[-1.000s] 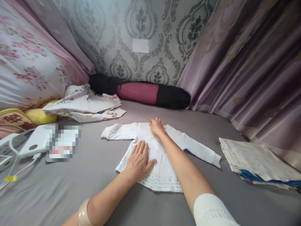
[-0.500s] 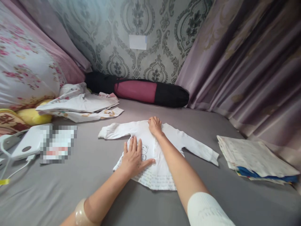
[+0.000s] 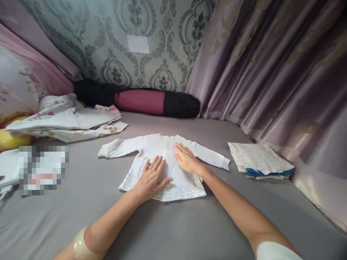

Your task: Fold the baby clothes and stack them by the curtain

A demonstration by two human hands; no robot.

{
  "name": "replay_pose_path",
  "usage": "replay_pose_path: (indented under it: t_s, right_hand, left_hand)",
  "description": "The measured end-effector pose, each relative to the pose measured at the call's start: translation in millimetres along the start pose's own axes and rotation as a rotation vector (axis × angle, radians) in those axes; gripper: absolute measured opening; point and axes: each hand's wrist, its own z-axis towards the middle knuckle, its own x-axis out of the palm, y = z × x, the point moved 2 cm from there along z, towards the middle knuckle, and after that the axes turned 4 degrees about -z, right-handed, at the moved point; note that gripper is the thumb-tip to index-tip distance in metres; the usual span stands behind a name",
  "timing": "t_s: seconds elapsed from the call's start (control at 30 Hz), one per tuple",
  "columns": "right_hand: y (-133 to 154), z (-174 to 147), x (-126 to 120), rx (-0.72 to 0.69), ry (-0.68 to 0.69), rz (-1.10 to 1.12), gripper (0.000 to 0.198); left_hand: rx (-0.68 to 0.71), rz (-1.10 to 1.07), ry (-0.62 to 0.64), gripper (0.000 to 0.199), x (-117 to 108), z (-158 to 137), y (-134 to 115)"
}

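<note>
A small white long-sleeved baby shirt [image 3: 187, 186] lies spread on the grey bed sheet [image 3: 184, 231], its collar away from me and both sleeves stretched out to the sides. My left hand [image 3: 153, 177] rests flat on the lower front, fingers apart, partly covering a printed bear outline. Lying flat on the right chest of the shirt is my right hand [image 3: 188, 159], its fingers extended and holding nothing. Small printed lettering runs along the hem. A bracelet [image 3: 84, 245] circles my left forearm.
Folded cloths [image 3: 261, 159] are stacked at the right. Loose white printed clothes [image 3: 73, 121] lie at the back left, near a yellow plush [image 3: 13, 139]. A white device [image 3: 9, 166] with a cable sits at the left edge. Against the wall rests a black and maroon bolster [image 3: 139, 101].
My right hand has moved from the collar down onto the shirt's right chest and flattened. My left hand stays flat on the shirt front. The view has turned to the right.
</note>
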Motion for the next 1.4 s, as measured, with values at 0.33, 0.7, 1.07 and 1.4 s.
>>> replay_pose_path:
  t_s: [0.33, 0.7, 1.07, 1.4]
  right_hand:
    - [12.0, -86.1, 16.6, -0.019, 0.102, -0.050, 0.057]
    - [8.1, -87.7, 26.3, -0.030, 0.060, -0.032, 0.058]
    - [-17.5, -82.8, 7.2, -0.047, -0.068, 0.378, 0.041]
    - [-111.6, -86.8, -33.8, 0.408, -0.480, 0.340, 0.028]
  left_hand:
    - [0.074, -0.032, 0.263, 0.079, -6.1, -2.1, -18.8]
    - [0.077, 0.059, 0.314, 0.090, -10.6, 10.1, -20.1]
    - [0.095, 0.077, 0.218, 0.036, -22.1, 60.6, -16.8]
    - [0.061, -0.059, 0.153, 0.033, -8.0, 94.0, -15.3]
